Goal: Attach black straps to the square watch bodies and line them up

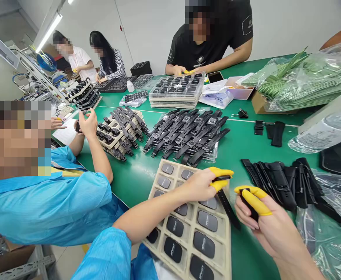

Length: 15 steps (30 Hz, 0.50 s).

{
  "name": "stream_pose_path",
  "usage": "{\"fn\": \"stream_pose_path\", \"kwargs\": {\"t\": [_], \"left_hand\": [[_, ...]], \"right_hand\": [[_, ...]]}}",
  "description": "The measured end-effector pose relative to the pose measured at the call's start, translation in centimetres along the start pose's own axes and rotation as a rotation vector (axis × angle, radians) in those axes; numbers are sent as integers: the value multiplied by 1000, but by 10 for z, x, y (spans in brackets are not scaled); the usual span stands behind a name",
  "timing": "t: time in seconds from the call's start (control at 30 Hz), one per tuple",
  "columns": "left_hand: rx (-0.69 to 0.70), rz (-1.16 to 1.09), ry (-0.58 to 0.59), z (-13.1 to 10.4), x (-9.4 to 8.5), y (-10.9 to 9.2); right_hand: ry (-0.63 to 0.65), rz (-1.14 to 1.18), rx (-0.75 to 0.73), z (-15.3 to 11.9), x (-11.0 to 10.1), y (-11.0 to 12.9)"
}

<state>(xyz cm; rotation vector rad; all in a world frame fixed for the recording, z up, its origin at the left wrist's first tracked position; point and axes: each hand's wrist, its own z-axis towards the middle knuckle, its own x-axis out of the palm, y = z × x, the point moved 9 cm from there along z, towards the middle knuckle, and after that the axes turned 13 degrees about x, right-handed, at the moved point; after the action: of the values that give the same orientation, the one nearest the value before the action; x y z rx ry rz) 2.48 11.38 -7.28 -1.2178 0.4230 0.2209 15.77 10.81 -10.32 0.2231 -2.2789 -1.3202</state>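
My left hand [203,182], with yellow finger cots on thumb and forefinger, pinches a dark watch case [222,178] seen edge-on. A black strap [229,212] hangs just below it; whether the two are joined I cannot tell. To its right my right hand [263,217], also in yellow finger cots, is closed on a black watch strap piece [249,205], mostly hidden by the fingers. Beneath my left forearm lies a beige compartment tray [189,241] holding several black square watch cases [204,242], face down with printed backs showing.
Loose black straps [281,181] lie at right beside clear plastic bags [322,233]. Watches with straps [187,134] cover stacked trays ahead. A co-worker in blue [56,202] sits close on my left; another person in black [214,46] works across the green table [129,179].
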Motion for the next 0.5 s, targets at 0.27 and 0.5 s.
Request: {"fn": "stream_pose_path", "kwargs": {"t": [0.27,0.5], "left_hand": [[125,257,368,-2,21,-14],[166,292,429,0,24,-21]], "right_hand": [[47,-27,242,-5,2,-26],[60,-12,353,-5,1,-32]]}}
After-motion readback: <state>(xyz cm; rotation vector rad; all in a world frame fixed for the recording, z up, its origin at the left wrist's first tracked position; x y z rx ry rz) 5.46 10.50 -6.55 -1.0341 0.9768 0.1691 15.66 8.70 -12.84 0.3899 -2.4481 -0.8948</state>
